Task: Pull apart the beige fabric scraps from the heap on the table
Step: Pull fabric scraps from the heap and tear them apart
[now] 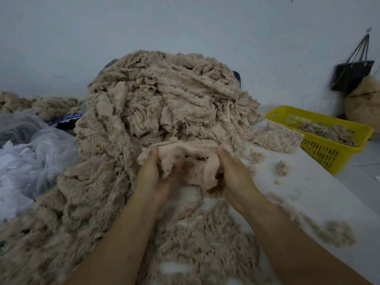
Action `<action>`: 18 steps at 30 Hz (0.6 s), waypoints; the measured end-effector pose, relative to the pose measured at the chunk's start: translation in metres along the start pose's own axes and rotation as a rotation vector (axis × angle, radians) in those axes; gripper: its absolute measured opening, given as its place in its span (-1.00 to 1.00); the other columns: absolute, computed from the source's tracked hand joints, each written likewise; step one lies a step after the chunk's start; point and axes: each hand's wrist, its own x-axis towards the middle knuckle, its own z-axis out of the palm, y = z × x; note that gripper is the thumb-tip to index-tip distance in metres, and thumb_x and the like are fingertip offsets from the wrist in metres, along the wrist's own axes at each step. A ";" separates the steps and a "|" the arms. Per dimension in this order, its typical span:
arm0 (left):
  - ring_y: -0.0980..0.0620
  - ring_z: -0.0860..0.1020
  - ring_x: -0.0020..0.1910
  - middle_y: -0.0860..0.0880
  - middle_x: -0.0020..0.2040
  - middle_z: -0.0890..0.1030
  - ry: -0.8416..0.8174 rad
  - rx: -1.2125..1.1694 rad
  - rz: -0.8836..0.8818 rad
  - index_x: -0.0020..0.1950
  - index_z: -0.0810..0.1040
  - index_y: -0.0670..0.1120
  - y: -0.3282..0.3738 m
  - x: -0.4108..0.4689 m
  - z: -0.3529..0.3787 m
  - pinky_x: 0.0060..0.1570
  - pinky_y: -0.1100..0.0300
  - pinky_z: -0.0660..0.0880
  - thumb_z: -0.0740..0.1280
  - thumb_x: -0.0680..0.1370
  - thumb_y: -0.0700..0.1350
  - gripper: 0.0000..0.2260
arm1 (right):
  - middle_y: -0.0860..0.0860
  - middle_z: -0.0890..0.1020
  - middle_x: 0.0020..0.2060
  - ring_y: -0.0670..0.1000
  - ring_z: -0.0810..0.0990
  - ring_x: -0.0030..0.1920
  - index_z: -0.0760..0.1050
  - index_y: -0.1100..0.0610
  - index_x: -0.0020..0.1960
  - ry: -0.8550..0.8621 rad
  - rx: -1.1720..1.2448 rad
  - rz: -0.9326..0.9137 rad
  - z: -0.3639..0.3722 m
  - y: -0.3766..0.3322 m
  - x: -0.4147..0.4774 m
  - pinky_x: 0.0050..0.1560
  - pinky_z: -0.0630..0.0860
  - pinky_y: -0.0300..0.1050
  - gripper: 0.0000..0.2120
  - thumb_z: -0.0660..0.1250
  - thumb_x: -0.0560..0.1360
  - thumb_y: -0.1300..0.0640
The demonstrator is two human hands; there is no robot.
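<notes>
A tall heap of beige fleece scraps (164,95) fills the middle of the white table (308,194) and spills toward me. At its near foot, both hands hold one bunched beige scrap (191,159). My left hand (154,173) grips the scrap's left end, thumb on top. My right hand (232,171) grips its right end, fingers curled underneath. The scrap stretches between the two thumbs and still touches the heap behind it.
A yellow plastic basket (320,149) with several beige scraps stands at the right table edge. Loose scraps (277,136) and tufts (282,167) lie near it. Clear plastic bags (30,153) lie on the left. A black bag (351,75) hangs on the wall.
</notes>
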 end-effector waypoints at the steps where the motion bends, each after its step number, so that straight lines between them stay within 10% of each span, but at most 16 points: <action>1: 0.03 0.67 -0.41 -0.16 -0.15 0.70 0.037 -0.065 0.023 -0.01 0.57 -0.18 0.005 0.003 -0.003 -0.49 0.26 0.55 0.23 0.68 -0.09 -0.79 | 0.10 0.70 -0.27 0.09 0.68 -0.19 0.68 0.09 -0.21 0.036 0.066 0.022 -0.004 -0.003 0.001 -0.10 0.62 0.01 -0.62 0.24 0.63 -0.06; 7: -0.01 0.72 -0.23 -0.13 -0.11 0.74 0.011 -0.153 0.064 0.06 0.63 -0.17 0.009 0.008 -0.012 -0.35 0.21 0.61 0.23 0.68 -0.08 -0.77 | -0.03 0.44 -0.60 -0.06 0.48 -0.56 0.51 0.46 0.12 0.028 -0.050 0.051 -0.012 -0.005 0.002 -0.47 0.44 -0.18 -0.43 0.24 0.57 -0.11; 10: 0.01 0.73 -0.16 -0.10 -0.10 0.74 -0.068 -0.085 0.070 0.05 0.62 -0.15 0.007 0.004 -0.009 -0.33 0.20 0.62 0.19 0.69 -0.02 -0.73 | -0.25 0.51 -0.12 -0.23 0.63 -0.22 0.59 0.21 0.07 -0.145 -0.382 0.019 -0.007 -0.005 -0.009 -0.02 0.47 -0.13 0.01 0.08 0.21 -0.69; 11: 0.01 0.72 -0.12 -0.09 -0.07 0.74 -0.103 -0.038 0.065 0.08 0.61 -0.14 0.006 0.002 -0.008 -0.31 0.19 0.63 0.18 0.69 -0.01 -0.72 | -0.25 0.46 -0.51 -0.26 0.62 -0.15 0.62 0.12 0.06 -0.189 -0.528 -0.036 -0.004 -0.004 -0.014 0.06 0.44 -0.11 0.10 -0.05 0.11 -0.76; 14: 0.00 0.69 0.05 -0.10 0.09 0.71 -0.199 0.143 0.053 0.22 0.59 -0.13 -0.003 -0.004 -0.003 -0.17 0.16 0.64 0.24 0.65 0.00 -0.72 | -0.07 0.68 -0.02 -0.08 0.61 0.06 0.66 0.01 -0.05 -0.084 -0.586 -0.224 0.000 -0.002 -0.014 0.17 0.51 0.06 -0.06 -0.14 0.25 -0.68; 18: -0.10 0.69 0.06 -0.21 0.11 0.69 -0.323 0.314 0.055 0.17 0.66 -0.20 -0.018 -0.009 0.000 -0.16 0.14 0.64 0.37 0.52 0.01 -0.65 | -0.28 0.62 -0.04 -0.30 0.57 -0.03 0.55 -0.17 -0.04 -0.153 -0.519 -0.336 0.000 -0.001 -0.008 0.03 0.51 -0.17 -0.41 0.06 0.36 -0.60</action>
